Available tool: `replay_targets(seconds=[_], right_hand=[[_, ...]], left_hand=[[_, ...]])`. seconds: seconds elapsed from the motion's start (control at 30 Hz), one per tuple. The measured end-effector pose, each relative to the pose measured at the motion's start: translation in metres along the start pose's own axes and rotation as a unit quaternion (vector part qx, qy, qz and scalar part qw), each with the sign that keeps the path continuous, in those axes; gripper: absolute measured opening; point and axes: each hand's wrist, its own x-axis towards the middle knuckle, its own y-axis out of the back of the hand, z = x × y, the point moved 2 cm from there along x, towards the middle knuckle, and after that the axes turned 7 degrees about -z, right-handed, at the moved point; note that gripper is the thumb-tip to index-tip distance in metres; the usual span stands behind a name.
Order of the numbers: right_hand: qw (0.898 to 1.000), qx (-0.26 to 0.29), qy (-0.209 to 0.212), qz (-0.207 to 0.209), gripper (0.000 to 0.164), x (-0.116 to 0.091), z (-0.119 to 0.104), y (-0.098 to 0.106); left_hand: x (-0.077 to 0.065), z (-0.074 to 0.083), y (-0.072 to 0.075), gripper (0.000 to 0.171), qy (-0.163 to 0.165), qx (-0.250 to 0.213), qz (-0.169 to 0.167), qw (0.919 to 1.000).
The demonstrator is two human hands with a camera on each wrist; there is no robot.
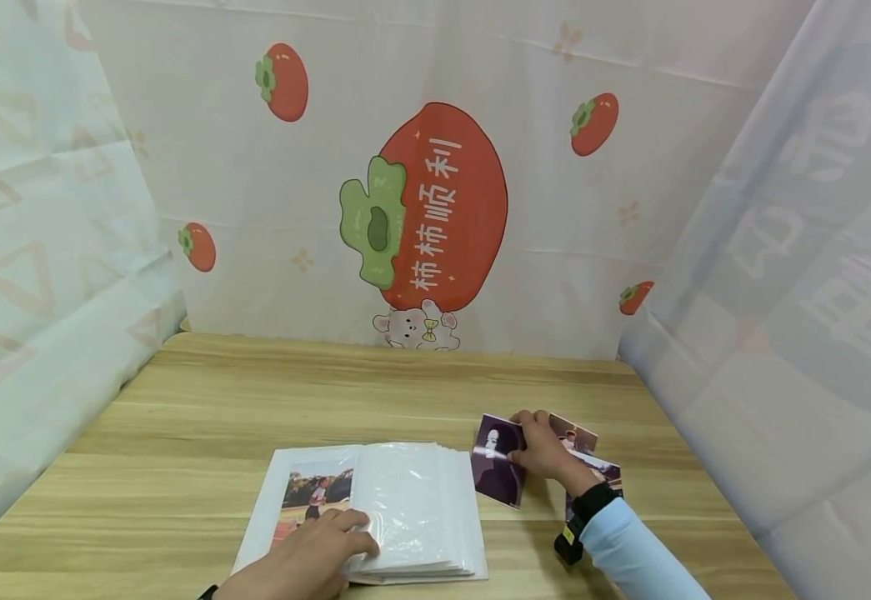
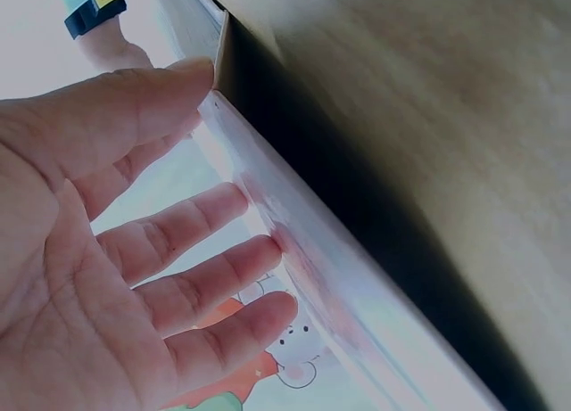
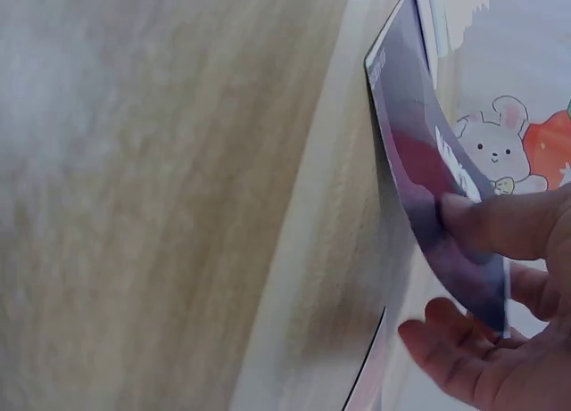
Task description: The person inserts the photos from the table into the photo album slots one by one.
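An open photo album (image 1: 405, 500) lies on the table, clear sleeves on its right side and a photo of a person outdoors (image 1: 330, 485) in its left page. My left hand (image 1: 307, 554) rests over the album's lower middle, fingers loosely extended across the pages. In the left wrist view, the thumb (image 2: 152, 108) touches the album's edge. Just right of the album, my right hand (image 1: 543, 450) pinches a dark purple photo (image 1: 497, 475) with a bright white figure. Its thumb (image 3: 491, 224) presses the photo's face, and the print bends slightly.
More loose photos (image 1: 603, 471) lie under and beside the right wrist. The wooden table (image 1: 180, 433) is bordered by a printed cloth backdrop (image 1: 555, 250) with red persimmons at the back and cloth walls on both sides.
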Motion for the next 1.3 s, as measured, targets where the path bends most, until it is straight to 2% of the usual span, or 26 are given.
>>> replay_targets(seconds=[0.1,0.23,0.37,0.67,0.8,0.9,1.0,1.13,1.3], right_hand=[[0.999,0.017,0.02,0.027,0.042,0.001,0.003,0.0],[0.998,0.039,0.031,0.042,0.037,0.003,0.004,-0.001],[0.997,0.057,0.033,0.044,0.039,0.004,0.004,-0.001],[0.996,0.065,0.049,0.035,0.046,0.002,0.004,-0.001],[0.995,0.076,0.049,0.034,0.048,0.001,0.004,0.002],[0.995,0.083,0.044,0.034,0.048,0.001,0.004,0.004],[0.995,0.087,0.043,0.031,0.048,0.001,0.005,0.003],[0.994,0.094,0.037,0.033,0.049,-0.001,0.004,0.003],[0.993,0.111,0.028,0.035,0.049,0.0,0.004,0.003]], left_hand=[[0.0,0.0,0.0,0.041,-0.004,0.005,0.004,1.0],[0.0,0.001,0.001,0.039,-0.003,0.014,0.011,0.9998],[0.0,0.001,0.001,0.038,0.001,0.005,0.008,1.0],[0.0,0.001,0.002,0.035,-0.007,0.017,0.018,0.9997],[0.005,0.004,0.003,0.03,-0.001,0.023,0.032,0.9992],[0.009,0.008,0.004,0.027,0.004,0.021,0.027,0.9994],[0.013,0.011,0.003,0.026,-0.009,0.026,0.033,0.9991],[0.018,0.01,0.002,0.026,-0.014,0.022,0.026,0.9993],[0.025,0.008,0.001,0.026,0.02,-0.021,-0.027,0.9992]])
